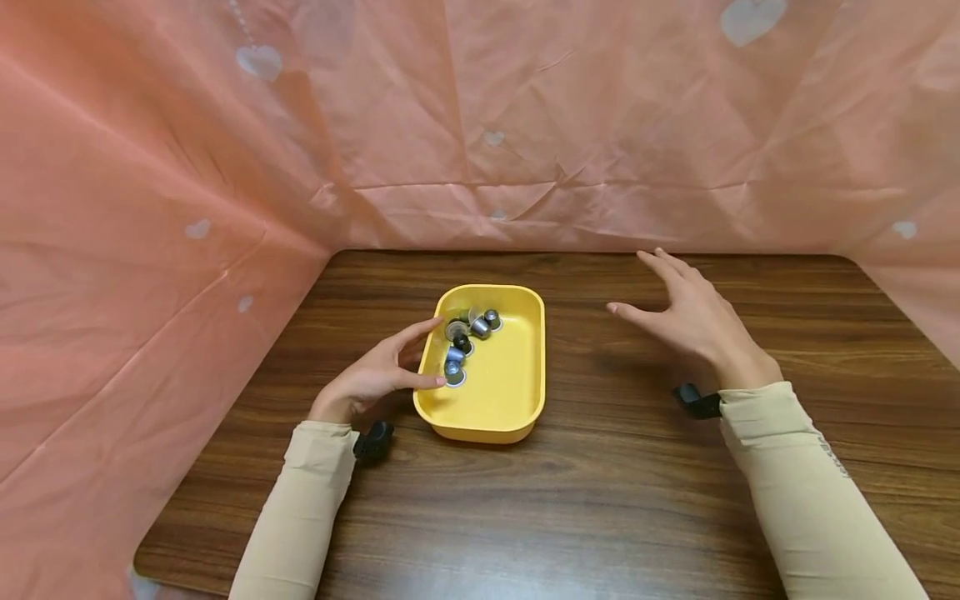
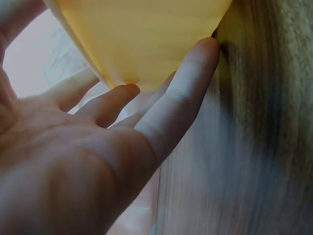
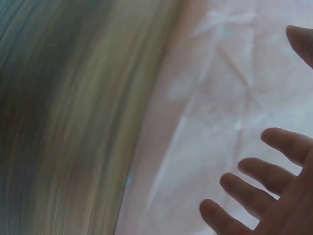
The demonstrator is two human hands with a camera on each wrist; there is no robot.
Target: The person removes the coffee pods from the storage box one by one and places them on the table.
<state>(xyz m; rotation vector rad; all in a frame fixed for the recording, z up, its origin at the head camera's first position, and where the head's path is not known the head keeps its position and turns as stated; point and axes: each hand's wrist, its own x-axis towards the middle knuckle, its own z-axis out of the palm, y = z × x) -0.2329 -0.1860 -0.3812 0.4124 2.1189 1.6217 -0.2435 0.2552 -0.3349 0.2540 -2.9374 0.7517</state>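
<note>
A yellow rectangular tray stands on the table, with several small coffee capsules, silver, blue and black, along its left side. One of them is a silver capsule. My left hand is at the tray's left wall, thumb and index fingertip over the rim. In the left wrist view the little finger lies against the lower part of the tray's outer wall, the fingers spread and nearly straight. Off to the tray's right, my right hand hovers over the table with spread fingers and nothing in it.
The dark wood-grain table has rounded corners. Pink cloth with pale hearts hangs along its back and left side. Black camera mounts sit at both wrists, the left mount below the tray's near left corner.
</note>
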